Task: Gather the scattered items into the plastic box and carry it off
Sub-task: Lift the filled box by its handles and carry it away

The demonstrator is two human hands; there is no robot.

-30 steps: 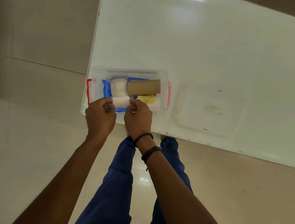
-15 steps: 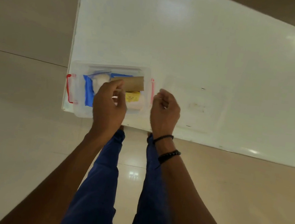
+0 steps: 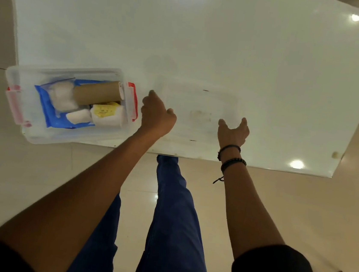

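A clear plastic box (image 3: 40, 135) with red latches sits at the table's front left corner, overhanging the edge. Inside lie a brown cardboard roll (image 3: 97, 93), a blue pouch (image 3: 44, 104), white bandage rolls (image 3: 78, 116) and a yellow-labelled packet (image 3: 105, 109). A clear lid (image 3: 199, 113) lies flat on the table to the right of the box. My left hand (image 3: 156, 115) hovers at the lid's left edge, fingers apart, holding nothing. At the lid's right edge is my right hand (image 3: 233, 132), open, palm turned inward.
The white table (image 3: 207, 38) stretches far and right. A small pale object (image 3: 335, 154) sits near its front right corner. Tiled floor lies below the front edge, and my legs in blue trousers stand against that edge.
Both hands let go of the white roll, now lying in the box, and moved right to either side of the lid. The camera view shifted right.
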